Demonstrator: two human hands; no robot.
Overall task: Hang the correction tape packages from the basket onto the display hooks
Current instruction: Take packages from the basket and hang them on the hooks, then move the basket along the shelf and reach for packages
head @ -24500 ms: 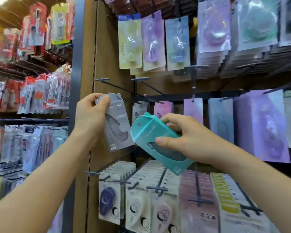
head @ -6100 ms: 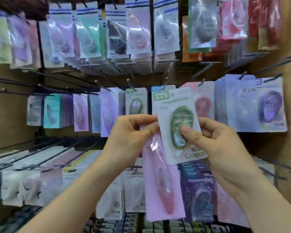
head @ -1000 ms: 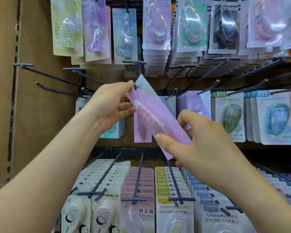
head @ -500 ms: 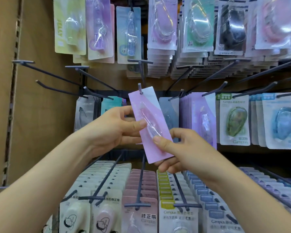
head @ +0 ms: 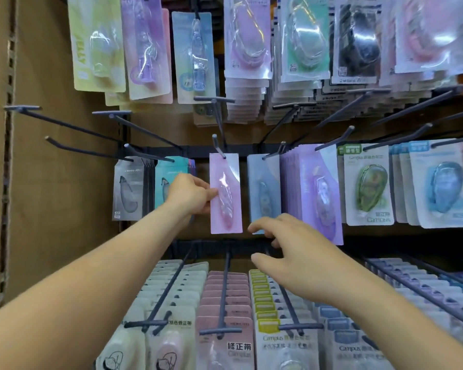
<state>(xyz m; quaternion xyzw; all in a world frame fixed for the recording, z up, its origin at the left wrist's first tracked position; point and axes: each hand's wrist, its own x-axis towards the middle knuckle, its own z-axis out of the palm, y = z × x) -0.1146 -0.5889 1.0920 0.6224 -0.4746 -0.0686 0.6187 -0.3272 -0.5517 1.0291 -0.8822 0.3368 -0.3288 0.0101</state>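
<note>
On the black wire hook (head: pixel 218 149), your left hand (head: pixel 190 194) is pinching the hung pink blister-card package (head: pixel 226 193), right hand (head: pixel 286 249) hovering slack-fingered; basket out of view.

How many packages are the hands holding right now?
1: the pink package, hanging on the centre hook, pinched at its left edge by the left hand. The right hand is open, holding nothing.

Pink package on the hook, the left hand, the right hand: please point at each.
pink package (head: pixel 226 194): head view, on its clear blister.
left hand (head: pixel 189 196): head view, back of the hand.
right hand (head: pixel 292 253): head view, back of the hand.
</note>
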